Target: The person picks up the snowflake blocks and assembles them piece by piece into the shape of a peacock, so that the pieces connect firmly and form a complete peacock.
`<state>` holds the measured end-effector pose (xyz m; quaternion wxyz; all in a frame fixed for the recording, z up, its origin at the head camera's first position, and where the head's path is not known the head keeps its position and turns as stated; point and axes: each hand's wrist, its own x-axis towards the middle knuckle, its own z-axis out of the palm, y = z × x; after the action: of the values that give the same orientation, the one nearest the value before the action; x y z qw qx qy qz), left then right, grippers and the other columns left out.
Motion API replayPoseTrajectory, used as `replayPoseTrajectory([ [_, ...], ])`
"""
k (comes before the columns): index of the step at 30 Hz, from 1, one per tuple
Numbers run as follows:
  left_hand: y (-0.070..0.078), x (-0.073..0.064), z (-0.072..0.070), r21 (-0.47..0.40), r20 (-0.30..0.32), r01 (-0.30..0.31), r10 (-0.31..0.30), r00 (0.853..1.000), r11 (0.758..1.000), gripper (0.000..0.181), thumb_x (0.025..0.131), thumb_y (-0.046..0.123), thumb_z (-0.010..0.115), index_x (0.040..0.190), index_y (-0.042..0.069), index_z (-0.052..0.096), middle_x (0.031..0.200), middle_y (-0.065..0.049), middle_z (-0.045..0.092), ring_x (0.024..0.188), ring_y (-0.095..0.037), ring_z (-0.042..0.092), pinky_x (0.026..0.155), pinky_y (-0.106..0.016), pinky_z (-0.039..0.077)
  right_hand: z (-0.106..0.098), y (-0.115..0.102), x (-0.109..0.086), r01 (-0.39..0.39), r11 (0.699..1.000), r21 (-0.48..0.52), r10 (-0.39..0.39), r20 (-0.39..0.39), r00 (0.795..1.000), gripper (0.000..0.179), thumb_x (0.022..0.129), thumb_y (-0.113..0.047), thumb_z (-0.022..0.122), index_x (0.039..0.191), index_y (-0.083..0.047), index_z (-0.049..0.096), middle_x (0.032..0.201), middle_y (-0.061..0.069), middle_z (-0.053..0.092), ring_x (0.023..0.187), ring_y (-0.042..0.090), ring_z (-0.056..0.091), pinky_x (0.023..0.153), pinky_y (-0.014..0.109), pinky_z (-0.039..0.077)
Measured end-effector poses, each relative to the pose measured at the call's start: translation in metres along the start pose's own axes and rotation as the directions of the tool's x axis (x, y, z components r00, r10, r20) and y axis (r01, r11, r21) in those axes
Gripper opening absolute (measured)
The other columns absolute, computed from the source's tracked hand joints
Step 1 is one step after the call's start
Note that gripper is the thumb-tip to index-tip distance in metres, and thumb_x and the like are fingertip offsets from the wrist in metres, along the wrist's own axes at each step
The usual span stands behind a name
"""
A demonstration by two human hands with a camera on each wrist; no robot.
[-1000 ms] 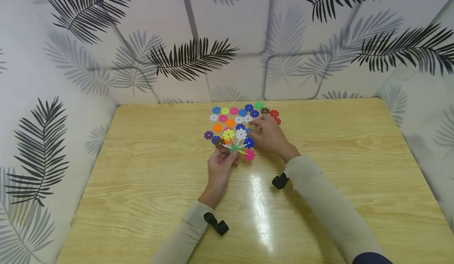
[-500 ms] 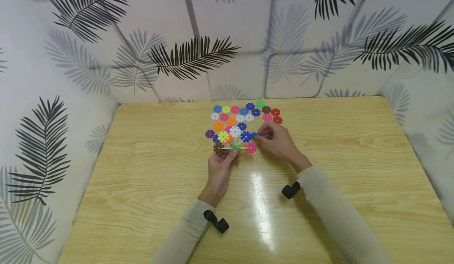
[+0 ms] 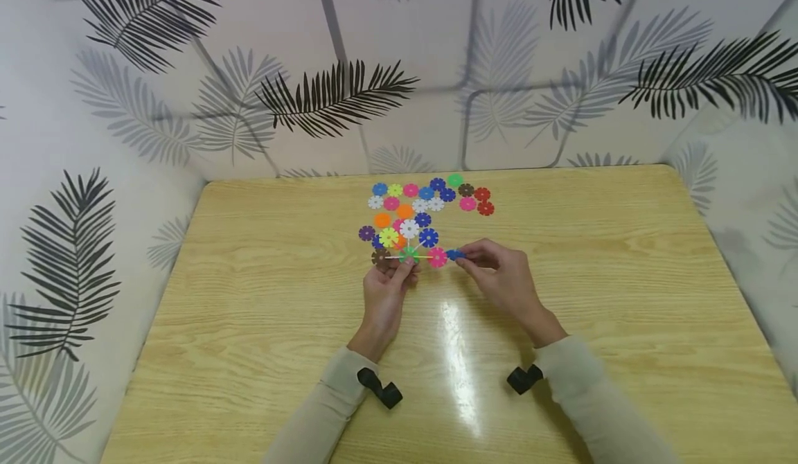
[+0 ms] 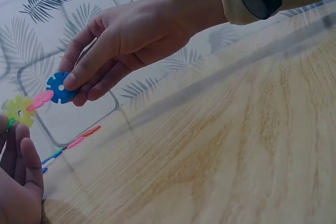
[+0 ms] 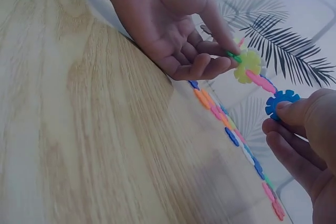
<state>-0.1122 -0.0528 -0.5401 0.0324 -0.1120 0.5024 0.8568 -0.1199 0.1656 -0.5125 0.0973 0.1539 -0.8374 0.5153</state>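
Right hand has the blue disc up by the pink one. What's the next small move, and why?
Probably press the blue notched disc into the outer edge of the pink disc: the right hand pinches it at that edge, though I can't tell whether they interlock, and the left hand pinches the green hub disc.
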Motion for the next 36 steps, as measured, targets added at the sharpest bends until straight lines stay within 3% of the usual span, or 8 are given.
replayPoseTrajectory([
  [5, -0.001, 0.0, 0.0, 0.001, -0.013, -0.004, 0.004, 1.0, 1.0, 0.012, 0.109, 0.001, 0.063, 0.101, 0.01, 0.064, 0.097, 0.0, 0.075, 0.092, -0.011, 0.074, 0.082, -0.022, 0.062, 0.001, -0.001, -0.002, 0.031, 0.999, -0.017, -0.031, -0.015, 0.999, 0.013, 0.093, 0.005, 0.082, 0.105, 0.0, 0.078, 0.099, 0.015, 0.084, 0.089, 0.032, 0.083, 0.083, 0.013, 0.062],
  [13, -0.001, 0.0, -0.001, 0.014, -0.013, -0.004, 0.004, 1.0, 1.0, 0.013, 0.109, 0.001, 0.063, 0.1, 0.009, 0.064, 0.097, 0.0, 0.074, 0.092, -0.011, 0.073, 0.082, -0.022, 0.062, 0.003, -0.003, 0.0, 0.122, 0.991, -0.056, -0.121, 0.032, 0.992, 0.014, 0.092, 0.009, 0.082, 0.101, -0.001, 0.079, 0.097, 0.013, 0.084, 0.09, 0.031, 0.084, 0.083, 0.038, 0.069],
  [20, -0.001, -0.001, -0.002, 0.007, -0.002, 0.002, -0.002, 1.0, 1.0, 0.013, 0.107, -0.004, 0.063, 0.1, 0.006, 0.066, 0.092, 0.0, 0.076, 0.089, -0.011, 0.074, 0.082, -0.022, 0.062, 0.003, 0.001, 0.003, 0.213, 0.977, -0.007, -0.212, 0.049, 0.976, 0.017, 0.09, 0.014, 0.08, 0.101, 0.001, 0.08, 0.098, 0.014, 0.084, 0.091, 0.031, 0.083, 0.087, 0.03, 0.067],
  [25, 0.001, -0.002, 0.0, 0.006, 0.002, 0.003, -0.003, 1.0, 1.0, 0.015, 0.107, -0.004, 0.062, 0.099, 0.008, 0.066, 0.092, 0.0, 0.075, 0.089, -0.012, 0.073, 0.083, -0.022, 0.062, 0.002, 0.005, 0.004, 0.235, 0.972, 0.029, -0.236, 0.059, 0.97, 0.019, 0.091, 0.014, 0.079, 0.103, 0.0, 0.081, 0.1, 0.014, 0.084, 0.093, 0.031, 0.083, 0.089, 0.024, 0.065],
  [27, 0.001, -0.001, 0.001, -0.001, -0.005, -0.004, 0.004, 1.0, 1.0, 0.016, 0.107, -0.004, 0.062, 0.098, 0.008, 0.065, 0.092, 0.0, 0.076, 0.089, -0.011, 0.073, 0.083, -0.021, 0.062, 0.0, 0.006, 0.006, 0.234, 0.972, -0.01, -0.232, 0.084, 0.969, 0.018, 0.093, 0.012, 0.079, 0.106, 0.0, 0.081, 0.103, 0.013, 0.084, 0.095, 0.03, 0.083, 0.089, 0.029, 0.067],
  [30, 0.001, -0.001, 0.002, -0.007, -0.02, -0.02, 0.02, 1.0, 1.0, 0.011, 0.107, -0.003, 0.063, 0.102, 0.007, 0.064, 0.094, 0.0, 0.076, 0.09, -0.012, 0.073, 0.083, -0.022, 0.062, -0.004, 0.009, 0.012, 0.212, 0.962, -0.172, -0.188, 0.15, 0.971, 0.023, 0.096, 0.009, 0.076, 0.116, -0.001, 0.08, 0.114, 0.013, 0.083, 0.107, 0.031, 0.081, 0.097, 0.041, 0.066],
  [33, 0.0, -0.001, 0.002, -0.004, -0.037, -0.035, 0.035, 0.999, 0.999, 0.008, 0.107, -0.002, 0.063, 0.109, 0.005, 0.064, 0.096, 0.0, 0.076, 0.092, -0.012, 0.073, 0.084, -0.024, 0.063, -0.006, 0.016, 0.026, 0.164, 0.923, -0.347, -0.096, 0.205, 0.974, 0.032, 0.098, 0.005, 0.073, 0.128, -0.002, 0.076, 0.128, 0.014, 0.078, 0.122, 0.035, 0.072, 0.107, 0.05, 0.06],
  [36, -0.001, -0.001, 0.001, -0.004, -0.043, -0.043, 0.043, 0.998, 0.999, 0.01, 0.108, -0.003, 0.062, 0.113, 0.005, 0.064, 0.098, 0.0, 0.076, 0.093, -0.014, 0.073, 0.086, -0.025, 0.063, 0.0, 0.022, 0.046, 0.132, 0.898, -0.419, -0.017, 0.266, 0.964, 0.036, 0.102, -0.005, 0.072, 0.137, -0.004, 0.073, 0.135, 0.017, 0.072, 0.129, 0.038, 0.062, 0.114, 0.054, 0.053],
])
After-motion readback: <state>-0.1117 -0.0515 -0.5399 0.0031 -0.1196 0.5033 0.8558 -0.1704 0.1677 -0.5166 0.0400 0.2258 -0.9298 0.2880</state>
